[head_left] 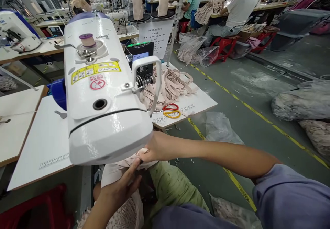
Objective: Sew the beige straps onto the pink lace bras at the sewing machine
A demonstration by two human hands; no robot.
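Observation:
In front of me a white sewing machine [110, 98] covers part of the work. Below its head, near the table's front edge, a piece of pale beige fabric [112, 174] hangs in folds. My left hand [126, 182] has its fingers closed on this fabric from the near side. Just beyond it my right hand [157, 146] pinches the same cloth, its fingertips close to those of the left. The machine head hides part of the right hand and the needle area.
Red-and-yellow-handled scissors [171, 112] lie on the white table [203, 100], beside a heap of beige straps [170, 88]. A control panel [141, 59] stands behind the machine. A red stool [38, 205] is at lower left. Plastic bags [221, 127] lie on the floor; other people sit further back.

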